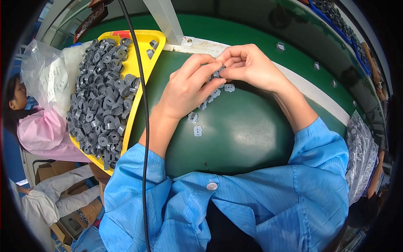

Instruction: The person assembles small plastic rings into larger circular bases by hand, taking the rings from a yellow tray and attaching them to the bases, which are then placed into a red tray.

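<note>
My left hand (pixel 184 86) and my right hand (pixel 254 69) meet over the far side of the green work surface (pixel 243 126). Between their fingertips is a small dark grey plastic part (pixel 217 73), partly covered by the fingers. Both hands are closed in a pinch around it. Below them, a loose line of small pale plates with holes runs toward me; the nearest plate (pixel 197 131) lies by itself, and another plate (pixel 229 87) sits just under my right hand.
A yellow tray (pixel 147 38) heaped with grey plastic parts (pixel 98 92) stands at left. A black cable (pixel 145 126) hangs across the view. Beyond a pale rail, several small plates lie on a green belt (pixel 300 54). Plastic bags flank both sides. A person in pink (pixel 46 130) is at left.
</note>
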Available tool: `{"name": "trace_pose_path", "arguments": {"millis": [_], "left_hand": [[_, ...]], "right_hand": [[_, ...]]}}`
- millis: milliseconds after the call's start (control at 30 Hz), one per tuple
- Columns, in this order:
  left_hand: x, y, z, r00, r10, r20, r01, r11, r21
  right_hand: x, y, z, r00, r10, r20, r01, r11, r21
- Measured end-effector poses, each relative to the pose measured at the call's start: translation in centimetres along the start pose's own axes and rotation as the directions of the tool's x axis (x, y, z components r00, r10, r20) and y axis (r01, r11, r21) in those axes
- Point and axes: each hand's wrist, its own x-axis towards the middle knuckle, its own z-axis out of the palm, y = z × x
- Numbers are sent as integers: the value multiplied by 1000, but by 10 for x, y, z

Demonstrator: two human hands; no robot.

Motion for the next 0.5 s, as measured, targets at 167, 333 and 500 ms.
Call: {"name": "trace_pose_path", "arguments": {"millis": [167,333,500], "left_hand": [[6,11,13,935,-261,-240,170,924,-342],[1,-4,-1,678,-715,171,683,526,-506],[-1,-17,-9,661,-675,327,603,219,-767]], "right_hand": [[11,17,-7,987,-83,135,3,863,505],[23,23,-50,983,0,-184,61,942,330],[35,48,-104,747,-237,-621,-181,826,-533]]}}
